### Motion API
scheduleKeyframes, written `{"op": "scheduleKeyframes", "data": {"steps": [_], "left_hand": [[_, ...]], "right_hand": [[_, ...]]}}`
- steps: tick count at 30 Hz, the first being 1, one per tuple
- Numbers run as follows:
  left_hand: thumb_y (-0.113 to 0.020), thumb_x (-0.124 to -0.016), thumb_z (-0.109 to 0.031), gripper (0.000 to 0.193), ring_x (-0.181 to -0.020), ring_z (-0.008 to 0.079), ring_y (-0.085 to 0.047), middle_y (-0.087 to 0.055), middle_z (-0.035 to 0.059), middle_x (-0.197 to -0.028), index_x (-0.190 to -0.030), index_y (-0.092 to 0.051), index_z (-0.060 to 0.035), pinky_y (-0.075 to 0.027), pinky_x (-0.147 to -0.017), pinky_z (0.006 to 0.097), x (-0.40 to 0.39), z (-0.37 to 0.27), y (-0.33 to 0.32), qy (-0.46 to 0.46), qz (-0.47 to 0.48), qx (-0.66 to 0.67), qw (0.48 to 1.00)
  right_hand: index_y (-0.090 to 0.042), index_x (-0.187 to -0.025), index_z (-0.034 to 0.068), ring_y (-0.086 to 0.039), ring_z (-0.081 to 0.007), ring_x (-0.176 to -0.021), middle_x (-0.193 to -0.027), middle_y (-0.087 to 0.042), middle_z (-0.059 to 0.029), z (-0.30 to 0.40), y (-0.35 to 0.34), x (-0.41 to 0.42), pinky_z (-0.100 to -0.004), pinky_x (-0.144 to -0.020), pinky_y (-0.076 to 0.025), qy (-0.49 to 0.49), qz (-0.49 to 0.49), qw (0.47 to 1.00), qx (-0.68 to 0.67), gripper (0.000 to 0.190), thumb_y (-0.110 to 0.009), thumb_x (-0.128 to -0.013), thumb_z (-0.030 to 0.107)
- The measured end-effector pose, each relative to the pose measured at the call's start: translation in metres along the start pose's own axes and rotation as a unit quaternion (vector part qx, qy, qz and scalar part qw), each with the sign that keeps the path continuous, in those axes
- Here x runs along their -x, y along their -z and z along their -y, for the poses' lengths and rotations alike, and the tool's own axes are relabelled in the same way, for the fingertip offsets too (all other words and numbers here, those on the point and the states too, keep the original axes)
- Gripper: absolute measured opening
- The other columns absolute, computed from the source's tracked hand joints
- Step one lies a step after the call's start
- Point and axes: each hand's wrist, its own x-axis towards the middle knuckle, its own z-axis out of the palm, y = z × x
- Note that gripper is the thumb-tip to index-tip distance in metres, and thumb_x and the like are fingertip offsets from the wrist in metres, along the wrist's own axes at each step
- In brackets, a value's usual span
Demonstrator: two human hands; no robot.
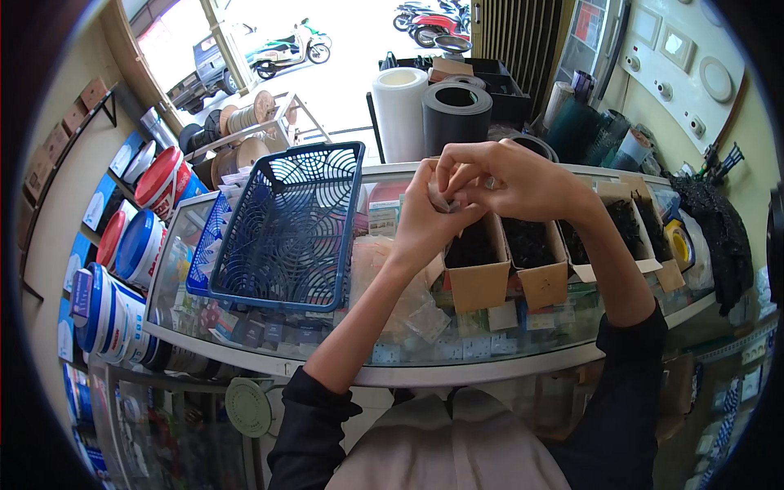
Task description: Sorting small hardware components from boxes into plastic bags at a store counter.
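Observation:
My left hand [422, 211] is closed around a small clear plastic bag [439, 197], raised over the glass counter. My right hand [505, 180] meets it from the right, its fingertips pinched at the bag's upper part. What the bag contains is hidden by my fingers. Beneath and right of my hands stand open cardboard boxes filled with small black pieces, among them a near box [481, 282] and its neighbour [539, 283]. Flat clear plastic bags [392, 294] lie on the glass below my left wrist.
A dark blue plastic basket [288, 233] rests at the counter's left, overlapping a brighter blue tray [205, 245] with small packets. White [399, 113] and black rolls [456, 116] stand beyond the counter. A yellow tape roll [678, 242] sits right. The counter's metal edge [441, 375] runs before me.

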Motion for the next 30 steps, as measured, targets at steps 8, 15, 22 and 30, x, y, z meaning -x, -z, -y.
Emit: {"op": "scheduleKeyframes", "data": {"steps": [8, 15, 22, 30], "left_hand": [[-0.077, -0.068, -0.014, 0.056, -0.086, 0.0135, -0.06, -0.058, 0.0081, -0.095, -0.111, -0.043, -0.0033, -0.051, -0.074, 0.0255, 0.003, -0.009, 0.003, 0.04, 0.032, 0.015, 0.999], [-0.077, -0.068, -0.013, 0.061, -0.088, 0.0137, -0.059, -0.057, 0.0075, -0.101, -0.117, -0.043, -0.0025, -0.05, -0.077, 0.0256, 0.006, -0.014, 0.008, 0.034, 0.095, 0.027, 0.995], [-0.08, -0.067, -0.019, 0.065, -0.095, 0.0144, -0.056, -0.055, 0.008, -0.104, -0.118, -0.044, -0.002, -0.048, -0.081, 0.0264, 0.01, -0.013, 0.008, 0.108, 0.152, 0.079, 0.979], [-0.08, -0.068, -0.021, 0.066, -0.091, 0.0147, -0.058, -0.056, 0.0085, -0.1, -0.119, -0.044, 0.0002, -0.046, -0.083, 0.0286, 0.013, -0.014, 0.011, 0.022, 0.134, 0.083, 0.987]], "right_hand": [[-0.055, -0.098, 0.003, -0.065, -0.0213, -0.086, -0.088, -0.064, -0.0117, 0.007, 0.004, -0.002, -0.0329, -0.077, -0.053, 0.047, 0.013, 0.993, 0.105, 0.027, -0.065, -0.073, -0.002], [-0.055, -0.101, 0.005, -0.066, -0.0216, -0.084, -0.087, -0.064, -0.0111, 0.007, 0.0, 0.0, -0.0337, -0.074, -0.054, 0.077, 0.012, 0.994, 0.077, 0.031, -0.064, -0.072, -0.003], [-0.052, -0.102, 0.005, -0.066, -0.023, -0.082, -0.086, -0.065, -0.0129, 0.022, 0.009, -0.003, -0.0347, -0.075, -0.054, 0.028, 0.065, 0.989, 0.133, 0.035, -0.064, -0.07, -0.004], [-0.052, -0.103, 0.005, -0.067, -0.0198, -0.078, -0.083, -0.069, -0.0108, 0.015, 0.007, 0.004, -0.032, -0.072, -0.053, 0.048, 0.077, 0.995, 0.046, 0.034, -0.066, -0.073, 0.001]]}}
